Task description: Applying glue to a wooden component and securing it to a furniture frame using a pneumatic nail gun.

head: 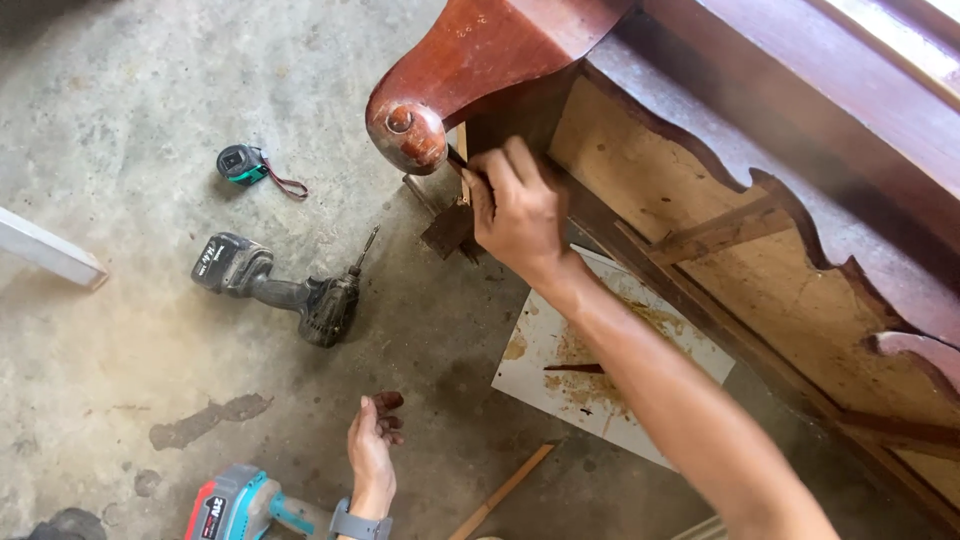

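Right hand (518, 208), arm stretched forward, pinches a thin dark tool (458, 160) against the red-brown carved furniture (470, 60) on its side. Left hand (372, 440) hangs low, fingers loosely curled, empty, above the concrete floor (120, 120), near a drill (280, 287).

Single head-worn view, looking steeply down at close range. The carved wooden furniture frame (760, 200) fills the upper right. Concrete floor (120, 130) lies left of it.
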